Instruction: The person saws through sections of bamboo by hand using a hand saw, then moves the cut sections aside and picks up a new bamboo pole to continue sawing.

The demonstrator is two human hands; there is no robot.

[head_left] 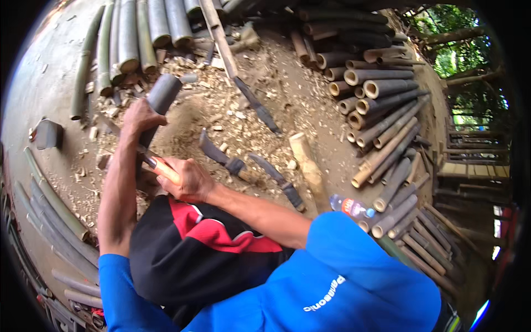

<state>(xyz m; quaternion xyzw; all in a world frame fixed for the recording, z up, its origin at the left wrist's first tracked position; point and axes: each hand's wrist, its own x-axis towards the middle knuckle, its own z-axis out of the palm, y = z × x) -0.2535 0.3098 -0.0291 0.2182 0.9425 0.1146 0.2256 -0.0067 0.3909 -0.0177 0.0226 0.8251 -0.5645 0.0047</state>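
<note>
Bamboo piece [162, 95] left of knives [213, 148] on ground [335, 186], bamboo stack [391, 87] right, bottle [350, 206] beside stack

- White letters make one word on the blue shirt [324, 293].
- Just past the shirt's right sleeve, a bottle [358, 209] has a red and white label [347, 206]; its print is too small to read well.

An earthen floor [334, 166] is spreading out beneath the hands [188, 180]; far to their right, daylight is filtering through green trees [437, 23] above what is possibly a slatted structure [470, 169].
</note>
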